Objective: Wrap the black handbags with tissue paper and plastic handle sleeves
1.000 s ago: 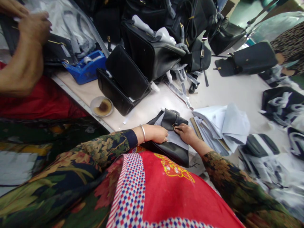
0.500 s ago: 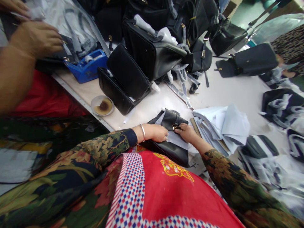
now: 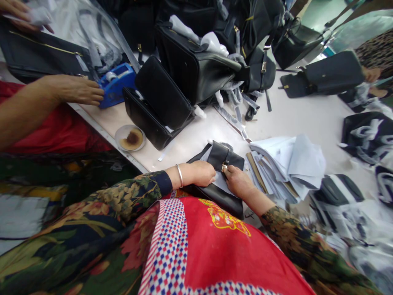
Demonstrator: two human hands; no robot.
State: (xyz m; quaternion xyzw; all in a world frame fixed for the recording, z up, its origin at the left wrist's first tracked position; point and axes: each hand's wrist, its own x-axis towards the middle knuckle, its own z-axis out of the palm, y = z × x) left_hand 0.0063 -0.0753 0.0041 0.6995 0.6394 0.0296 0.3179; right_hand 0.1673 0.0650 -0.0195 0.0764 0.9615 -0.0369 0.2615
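Note:
A black handbag [image 3: 225, 199] lies at the table's near edge against my red apron. Its flap, with a strap and a gold clasp [image 3: 224, 167], is turned toward the far side, and white paper [image 3: 221, 182] shows between flap and body. My left hand [image 3: 202, 172], a silver bangle at its wrist, is closed at the bag's left side; its fingertips are tucked under, so what they grip is hidden. My right hand [image 3: 238, 180] pinches at the gold clasp with thumb and fingers.
White papers [image 3: 288, 159] are piled right of the bag. A small dish [image 3: 130, 138] with a brown sponge, a blue tape dispenser [image 3: 118, 85] and black bags [image 3: 164, 98] stand to the left. A co-worker's hand [image 3: 76, 90] is by the dispenser. More bags [image 3: 334, 76] lie at right.
My right hand has shifted slightly nearer me at the clasp, showing more of it. The co-worker's hand has moved down and right to the tape dispenser.

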